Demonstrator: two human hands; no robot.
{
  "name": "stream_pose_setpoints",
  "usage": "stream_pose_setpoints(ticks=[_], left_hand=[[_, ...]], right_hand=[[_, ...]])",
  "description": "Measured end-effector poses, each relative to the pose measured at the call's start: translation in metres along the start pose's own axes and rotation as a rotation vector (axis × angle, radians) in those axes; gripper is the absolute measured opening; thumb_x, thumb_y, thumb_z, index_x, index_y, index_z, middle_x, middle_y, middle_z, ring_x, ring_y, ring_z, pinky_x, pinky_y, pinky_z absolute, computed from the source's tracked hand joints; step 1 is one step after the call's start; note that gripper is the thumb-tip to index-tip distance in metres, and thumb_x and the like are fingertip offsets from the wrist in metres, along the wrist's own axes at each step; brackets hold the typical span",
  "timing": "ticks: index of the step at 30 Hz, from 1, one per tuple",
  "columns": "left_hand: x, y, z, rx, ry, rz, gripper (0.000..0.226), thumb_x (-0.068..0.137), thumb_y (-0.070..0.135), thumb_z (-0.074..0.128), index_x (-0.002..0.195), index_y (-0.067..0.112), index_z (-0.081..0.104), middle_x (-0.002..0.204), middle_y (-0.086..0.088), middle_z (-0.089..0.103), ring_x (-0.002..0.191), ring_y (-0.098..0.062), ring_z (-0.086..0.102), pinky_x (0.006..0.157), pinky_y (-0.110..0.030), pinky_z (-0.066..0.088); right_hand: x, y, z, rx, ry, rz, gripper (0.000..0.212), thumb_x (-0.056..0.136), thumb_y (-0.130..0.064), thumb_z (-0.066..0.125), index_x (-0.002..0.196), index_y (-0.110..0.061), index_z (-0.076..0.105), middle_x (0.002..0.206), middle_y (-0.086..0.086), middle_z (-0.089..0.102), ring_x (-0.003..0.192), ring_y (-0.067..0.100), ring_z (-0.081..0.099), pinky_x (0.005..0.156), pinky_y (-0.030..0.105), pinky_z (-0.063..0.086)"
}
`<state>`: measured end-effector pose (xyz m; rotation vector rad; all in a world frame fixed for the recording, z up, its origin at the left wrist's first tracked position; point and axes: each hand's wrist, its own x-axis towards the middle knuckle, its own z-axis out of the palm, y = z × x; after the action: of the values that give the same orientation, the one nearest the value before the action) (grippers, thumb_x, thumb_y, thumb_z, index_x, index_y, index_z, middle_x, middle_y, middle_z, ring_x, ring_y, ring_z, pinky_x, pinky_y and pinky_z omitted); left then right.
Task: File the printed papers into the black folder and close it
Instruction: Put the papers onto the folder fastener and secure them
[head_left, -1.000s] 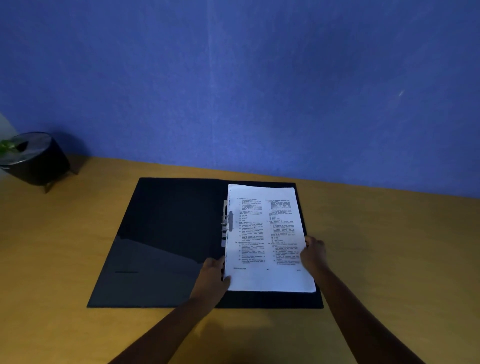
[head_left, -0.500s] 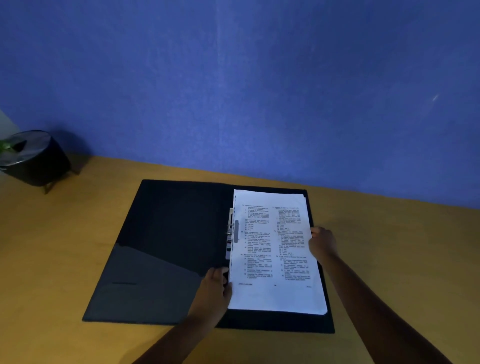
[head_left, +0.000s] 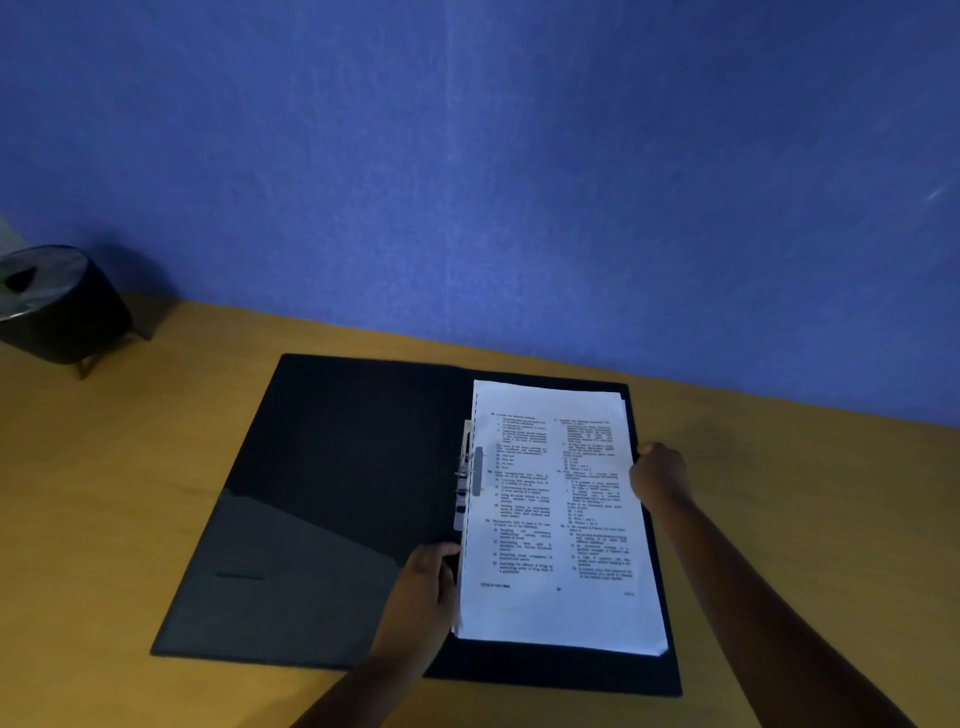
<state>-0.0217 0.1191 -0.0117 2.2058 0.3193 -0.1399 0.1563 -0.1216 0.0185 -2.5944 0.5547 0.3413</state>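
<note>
The black folder (head_left: 332, 499) lies open and flat on the wooden table. A stack of printed papers (head_left: 558, 519) rests on its right half, with its left edge against the metal fastener clip (head_left: 466, 475) at the spine. My left hand (head_left: 423, 582) grips the stack's lower left edge. At the right edge of the stack, around mid-height, my right hand (head_left: 658, 470) holds the papers.
A dark round pot (head_left: 57, 306) on short legs stands at the far left of the table (head_left: 104, 467), near the blue wall. A diagonal pocket (head_left: 270, 582) covers the lower part of the folder's left flap.
My right hand has slid up the right edge of the papers from the lower part to mid-height. The left hand keeps its grip at the lower left edge.
</note>
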Motion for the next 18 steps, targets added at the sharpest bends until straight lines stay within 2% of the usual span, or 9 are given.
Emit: stream_pose_setpoints(ticks=[3,6,8,10,12,14,16,18], left_hand=[[-0.001,0.000,-0.001,0.008,-0.004,0.032,0.033,0.094,0.003,0.037,0.120,0.016,0.055,0.101,-0.002,0.055,0.072,0.003,0.049,0.063,0.001,0.038],[-0.001,0.000,-0.002,0.000,-0.003,0.034,0.035,0.094,0.002,0.038,0.120,0.017,0.055,0.092,0.001,0.053,0.071,0.000,0.052,0.063,-0.001,0.038],[-0.002,0.001,-0.003,-0.011,-0.007,0.036,0.035,0.094,0.002,0.039,0.120,0.019,0.055,0.087,0.004,0.051,0.069,-0.003,0.053,0.061,-0.003,0.039],[-0.002,0.001,-0.004,-0.006,-0.013,0.040,0.036,0.094,0.002,0.038,0.120,0.020,0.055,0.087,0.003,0.051,0.071,-0.004,0.053,0.062,-0.005,0.040],[-0.002,0.001,-0.005,0.003,-0.019,0.041,0.036,0.094,0.002,0.038,0.121,0.019,0.055,0.088,0.002,0.050,0.073,-0.003,0.052,0.063,-0.007,0.040],[-0.001,0.003,-0.006,0.006,-0.023,0.045,0.036,0.093,0.001,0.039,0.121,0.018,0.055,0.086,0.005,0.048,0.074,-0.001,0.050,0.064,-0.007,0.039],[-0.001,0.003,-0.007,0.011,-0.023,0.050,0.036,0.093,0.001,0.039,0.120,0.018,0.056,0.083,0.009,0.046,0.074,-0.001,0.049,0.064,-0.005,0.038],[-0.001,0.002,-0.008,0.020,-0.031,0.056,0.034,0.093,0.001,0.039,0.117,0.017,0.057,0.082,0.011,0.045,0.073,-0.001,0.049,0.064,-0.005,0.038]], right_hand=[[0.007,-0.009,-0.002,-0.005,-0.026,-0.013,0.037,0.089,0.000,0.043,0.123,0.001,0.058,0.126,0.023,0.058,0.109,0.037,0.059,0.088,0.040,0.050],[0.012,-0.014,-0.003,-0.001,-0.072,0.049,0.030,0.087,-0.004,0.044,0.111,0.003,0.062,0.116,0.022,0.062,0.101,0.037,0.062,0.079,0.037,0.050],[0.018,-0.017,-0.006,0.026,-0.093,0.101,0.018,0.089,-0.005,0.046,0.087,0.004,0.062,0.100,0.023,0.063,0.080,0.032,0.062,0.069,0.034,0.044],[0.027,-0.019,-0.009,0.062,-0.082,0.159,0.031,0.091,-0.004,0.046,0.060,-0.003,0.044,0.075,0.017,0.054,0.055,0.022,0.046,0.062,0.032,0.040],[0.034,-0.021,-0.012,0.091,-0.083,0.190,0.037,0.092,-0.002,0.045,0.056,-0.004,0.038,0.062,0.011,0.045,0.053,0.021,0.043,0.053,0.030,0.038],[0.040,-0.023,-0.013,0.173,-0.103,0.212,0.028,0.092,-0.002,0.046,0.064,0.002,0.047,0.070,0.017,0.054,0.069,0.029,0.055,0.060,0.031,0.041],[0.043,-0.026,-0.013,0.247,-0.130,0.241,0.014,0.092,-0.003,0.047,0.082,0.005,0.054,0.096,0.025,0.064,0.085,0.032,0.061,0.068,0.034,0.041],[0.042,-0.029,-0.016,0.296,-0.177,0.264,0.017,0.094,-0.003,0.044,0.095,0.007,0.058,0.112,0.024,0.065,0.076,0.028,0.059,0.063,0.031,0.041]])
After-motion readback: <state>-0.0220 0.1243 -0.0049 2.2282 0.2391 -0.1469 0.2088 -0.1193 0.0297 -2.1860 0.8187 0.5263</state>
